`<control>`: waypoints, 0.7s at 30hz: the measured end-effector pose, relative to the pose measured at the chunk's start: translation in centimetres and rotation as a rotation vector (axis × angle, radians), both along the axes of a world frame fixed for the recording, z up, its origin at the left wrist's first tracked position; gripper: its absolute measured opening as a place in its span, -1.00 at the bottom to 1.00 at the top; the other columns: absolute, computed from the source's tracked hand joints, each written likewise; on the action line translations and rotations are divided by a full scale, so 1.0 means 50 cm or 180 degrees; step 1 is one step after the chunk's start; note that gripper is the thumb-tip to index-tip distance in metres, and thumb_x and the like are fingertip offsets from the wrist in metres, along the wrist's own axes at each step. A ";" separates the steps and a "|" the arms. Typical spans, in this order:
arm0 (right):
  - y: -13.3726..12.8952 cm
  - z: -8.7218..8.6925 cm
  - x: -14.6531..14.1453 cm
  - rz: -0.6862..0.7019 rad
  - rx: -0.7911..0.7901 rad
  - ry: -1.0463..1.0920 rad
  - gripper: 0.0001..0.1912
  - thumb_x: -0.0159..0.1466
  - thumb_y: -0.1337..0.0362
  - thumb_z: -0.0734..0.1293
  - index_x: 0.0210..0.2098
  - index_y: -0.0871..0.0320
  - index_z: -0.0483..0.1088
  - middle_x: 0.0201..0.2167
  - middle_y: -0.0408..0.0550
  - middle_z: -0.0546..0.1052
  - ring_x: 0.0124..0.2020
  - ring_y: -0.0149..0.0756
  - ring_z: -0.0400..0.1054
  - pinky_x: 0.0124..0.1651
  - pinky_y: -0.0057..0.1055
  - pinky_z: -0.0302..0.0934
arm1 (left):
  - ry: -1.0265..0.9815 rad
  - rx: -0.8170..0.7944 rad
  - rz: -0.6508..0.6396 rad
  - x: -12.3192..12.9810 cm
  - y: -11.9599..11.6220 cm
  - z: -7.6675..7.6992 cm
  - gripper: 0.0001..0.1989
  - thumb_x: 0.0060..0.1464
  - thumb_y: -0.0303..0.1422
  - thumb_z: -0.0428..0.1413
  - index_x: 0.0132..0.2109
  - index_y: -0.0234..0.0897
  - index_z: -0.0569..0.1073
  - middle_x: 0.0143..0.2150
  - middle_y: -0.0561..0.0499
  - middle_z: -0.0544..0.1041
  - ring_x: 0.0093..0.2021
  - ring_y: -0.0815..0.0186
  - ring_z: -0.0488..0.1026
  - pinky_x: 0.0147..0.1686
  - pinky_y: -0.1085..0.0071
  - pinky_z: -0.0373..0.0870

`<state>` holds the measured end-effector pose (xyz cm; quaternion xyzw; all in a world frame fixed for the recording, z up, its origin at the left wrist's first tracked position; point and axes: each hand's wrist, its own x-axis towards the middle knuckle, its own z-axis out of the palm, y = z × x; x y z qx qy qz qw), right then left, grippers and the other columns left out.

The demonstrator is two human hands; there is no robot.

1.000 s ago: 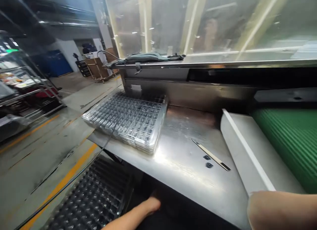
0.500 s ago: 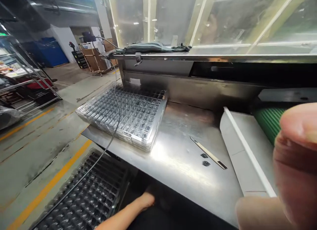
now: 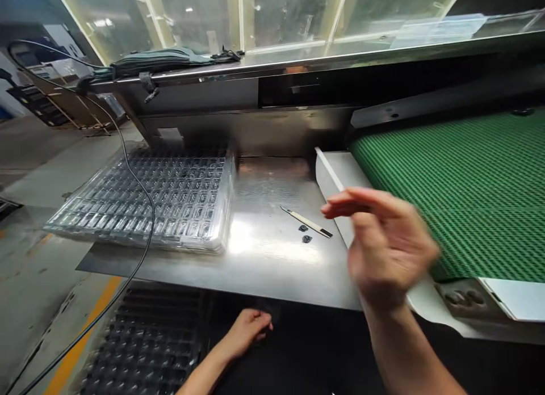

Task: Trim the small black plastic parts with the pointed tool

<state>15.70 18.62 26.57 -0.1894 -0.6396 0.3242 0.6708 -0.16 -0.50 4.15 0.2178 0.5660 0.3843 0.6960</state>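
Observation:
My right hand (image 3: 385, 247) is raised over the white guard at the belt's side, slightly blurred. Its fingers are bent forward and apart from the palm, with nothing visible in them. Below the table's front edge, my left hand (image 3: 249, 330) hangs with curled fingers; anything inside them is hidden. On the steel table (image 3: 268, 276) lies a craft knife (image 3: 305, 221) with a pale handle, its blade pointing away to the left. Beside it are two small black parts, one (image 3: 302, 228) near the handle and another (image 3: 307, 239) closer to me. Neither hand touches them.
Stacked clear plastic trays (image 3: 170, 196) stand on the table's left, a black cable (image 3: 149, 236) running across them. More trays (image 3: 145, 332) are below. A green conveyor belt (image 3: 477, 185) lies right, behind a white guard (image 3: 334, 182). Folded cloth (image 3: 166, 59) rests on the ledge.
The view has swung right, bringing more of the green belt into sight. My right hand, close to the camera before, is now farther out over the guard. My left hand stays below the table edge.

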 end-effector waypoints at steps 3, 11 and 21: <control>0.061 -0.128 0.007 -0.0443 -0.0418 -0.1341 -0.75 0.52 0.19 0.32 0.11 0.11 0.51 0.02 0.01 0.52 0.01 -0.23 0.46 0.00 -0.27 0.42 | -0.0362 0.0383 -0.0424 -0.007 -0.003 0.088 -0.47 0.09 0.14 0.30 -0.32 -0.30 0.51 -0.53 0.10 0.20 -0.54 0.49 0.06 -0.46 0.45 -0.03; 0.175 -0.267 -0.031 -0.1197 -0.0370 -0.4658 -0.64 0.50 0.15 0.31 0.21 0.15 0.44 0.10 0.09 0.46 0.14 -0.02 0.29 0.11 -0.17 0.17 | -0.0730 0.1217 0.0696 -0.046 0.235 0.250 -0.57 0.22 0.00 0.26 -0.14 -0.30 0.42 -0.51 0.16 0.15 -0.57 0.53 -0.05 -0.53 0.52 -0.20; 0.250 -0.263 -0.074 -0.0974 -0.0740 -0.4699 -0.83 0.51 0.19 0.29 -0.17 0.15 0.41 -0.17 0.00 0.55 -0.15 -0.08 0.44 -0.27 -0.31 0.02 | -0.0893 0.1392 0.1096 -0.032 0.493 0.188 -0.56 0.12 -0.04 0.26 -0.16 -0.36 0.41 -0.46 0.16 0.18 -0.62 0.57 -0.02 -0.60 0.53 -0.27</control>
